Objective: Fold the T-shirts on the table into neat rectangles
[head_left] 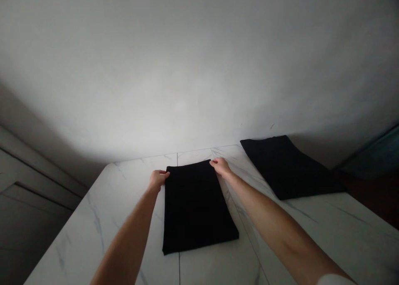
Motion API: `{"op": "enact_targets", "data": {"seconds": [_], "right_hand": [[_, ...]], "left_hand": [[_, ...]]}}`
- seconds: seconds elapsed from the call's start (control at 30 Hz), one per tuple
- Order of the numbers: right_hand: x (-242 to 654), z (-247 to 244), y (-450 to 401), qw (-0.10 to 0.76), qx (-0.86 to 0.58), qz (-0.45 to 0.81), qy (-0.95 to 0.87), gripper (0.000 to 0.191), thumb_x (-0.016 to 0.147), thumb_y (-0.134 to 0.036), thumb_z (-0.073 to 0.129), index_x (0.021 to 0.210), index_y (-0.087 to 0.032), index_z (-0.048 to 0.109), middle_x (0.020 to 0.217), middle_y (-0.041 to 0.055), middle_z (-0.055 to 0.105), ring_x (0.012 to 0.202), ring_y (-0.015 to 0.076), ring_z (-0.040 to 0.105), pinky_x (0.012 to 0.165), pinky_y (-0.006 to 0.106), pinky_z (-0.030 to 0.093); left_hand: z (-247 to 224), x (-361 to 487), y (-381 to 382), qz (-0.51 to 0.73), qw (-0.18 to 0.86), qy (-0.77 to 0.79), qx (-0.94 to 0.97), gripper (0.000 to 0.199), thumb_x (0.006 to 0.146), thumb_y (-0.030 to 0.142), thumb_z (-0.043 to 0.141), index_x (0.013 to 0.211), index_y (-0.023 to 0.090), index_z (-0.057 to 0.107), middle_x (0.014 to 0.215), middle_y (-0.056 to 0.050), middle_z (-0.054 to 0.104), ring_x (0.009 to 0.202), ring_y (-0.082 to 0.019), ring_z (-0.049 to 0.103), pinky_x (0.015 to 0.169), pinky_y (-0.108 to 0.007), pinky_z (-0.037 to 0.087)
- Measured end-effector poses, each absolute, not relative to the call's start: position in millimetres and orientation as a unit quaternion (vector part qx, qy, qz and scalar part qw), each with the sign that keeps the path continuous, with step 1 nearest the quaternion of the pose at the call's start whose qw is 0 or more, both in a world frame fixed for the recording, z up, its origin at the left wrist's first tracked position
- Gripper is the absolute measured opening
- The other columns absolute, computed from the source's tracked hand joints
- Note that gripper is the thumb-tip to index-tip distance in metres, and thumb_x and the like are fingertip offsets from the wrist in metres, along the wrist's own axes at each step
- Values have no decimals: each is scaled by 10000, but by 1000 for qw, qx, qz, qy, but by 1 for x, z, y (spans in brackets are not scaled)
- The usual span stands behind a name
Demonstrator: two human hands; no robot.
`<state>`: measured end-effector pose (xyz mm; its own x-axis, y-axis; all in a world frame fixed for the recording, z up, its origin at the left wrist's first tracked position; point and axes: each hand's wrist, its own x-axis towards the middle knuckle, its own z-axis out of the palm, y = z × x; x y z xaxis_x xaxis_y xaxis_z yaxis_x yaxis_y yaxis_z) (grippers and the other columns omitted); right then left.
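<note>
A plain pale wall [187, 69] fills the upper part of the view, shaded toward its left and right sides. Below it, against the wall, spreads a white worktop [212, 262] with grey marble-like veining and thin dark seam lines, one of them running under the nearer cloth. To the left of the worktop stands a pale panelled unit [34, 193], in shadow.

Two black cloths lie flat on the worktop. The folded black cloth on the right [289, 168] lies slantwise, its far edge close to the wall and its right corner by the worktop's right edge. The folded black cloth in the middle [198, 206] lies between the two forearms, roughly four-sided, its near edge wider in view than its far edge.

The left hand [158, 179] is closed on the far left corner of the middle cloth, thumb over the fabric. The right hand [220, 167] pinches the far right corner of the same cloth between thumb and fingers. A bit of white sleeve [335, 280] shows on the right arm.
</note>
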<state>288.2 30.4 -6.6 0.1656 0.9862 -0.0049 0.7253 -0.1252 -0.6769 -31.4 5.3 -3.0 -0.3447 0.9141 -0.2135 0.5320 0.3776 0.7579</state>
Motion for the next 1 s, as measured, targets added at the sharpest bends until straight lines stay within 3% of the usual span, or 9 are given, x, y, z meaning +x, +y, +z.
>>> {"op": "enact_targets", "data": {"seconds": [0.17, 0.27, 0.33, 0.43, 0.5, 0.6, 0.77, 0.9, 1.0], "right_hand": [[283, -1, 26, 282, -715, 224, -599, 176, 905, -323, 609, 911, -196, 730, 956, 72, 766, 907, 205, 701, 769, 265, 480], [294, 0, -1, 279, -708, 231, -606, 156, 896, -324, 639, 984, -212, 704, 931, 51, 760, 871, 184, 699, 774, 258, 487], [309, -1, -39, 278, -688, 281, -608, 167, 892, -330, 649, 1004, -211, 682, 817, 30, 736, 716, 162, 682, 679, 249, 489], [336, -3, -118, 284, -640, 423, -575, 220, 934, -408, 581, 932, -197, 644, 689, 4, 672, 514, 127, 596, 490, 228, 433], [349, -4, -172, 273, -613, 507, -541, 313, 936, -488, 561, 854, -192, 625, 684, 9, 664, 501, 120, 586, 440, 215, 407], [352, -3, -228, 255, -598, 595, -472, 329, 920, -513, 592, 927, -187, 640, 702, 16, 682, 514, 117, 599, 439, 206, 422], [331, 3, -242, 308, -601, 638, -370, 319, 906, -327, 669, 1183, -195, 582, 716, 9, 705, 553, 119, 636, 507, 205, 497], [320, 6, -232, 357, -610, 622, -337, 88, 935, -220, 607, 1017, -188, 609, 694, 0, 696, 559, 97, 633, 537, 185, 516], [320, 9, -232, 324, -607, 651, -322, 68, 948, -216, 604, 1006, -181, 599, 689, 8, 703, 554, 96, 638, 522, 174, 502]], "left_hand": [[0, -31, 2, 301, 294, 774, 474, 315, 794, 382, 693, 998, 142, 710, 802, -86, 758, 673, -190, 695, 551, -250, 476], [5, -32, -21, 307, 296, 759, 493, 433, 823, 409, 659, 1157, 133, 665, 910, -102, 765, 717, -183, 703, 596, -248, 496], [6, -35, -55, 301, 314, 744, 507, 457, 815, 434, 663, 1158, 132, 664, 862, -84, 757, 692, -177, 697, 606, -251, 503], [3, -42, -132, 285, 378, 710, 521, 443, 777, 538, 675, 976, 144, 710, 687, -40, 704, 583, -169, 654, 551, -260, 488], [1, -45, -186, 283, 443, 682, 509, 502, 743, 619, 677, 940, 159, 706, 583, -6, 644, 503, -157, 598, 482, -259, 444], [-2, -41, -245, 291, 516, 672, 444, 591, 681, 661, 717, 1012, 174, 679, 539, 24, 606, 452, -150, 560, 426, -252, 395], [3, -22, -266, 337, 545, 672, 371, 568, 643, 604, 784, 1023, 209, 631, 603, 22, 642, 491, -144, 602, 453, -237, 426], [9, -14, -260, 372, 550, 673, 327, 460, 706, 506, 797, 993, 207, 598, 647, 24, 658, 501, -119, 613, 476, -216, 450], [14, -12, -260, 367, 583, 669, 279, 323, 820, 381, 743, 1015, 193, 569, 633, 20, 664, 479, -95, 595, 475, -190, 452]]}}
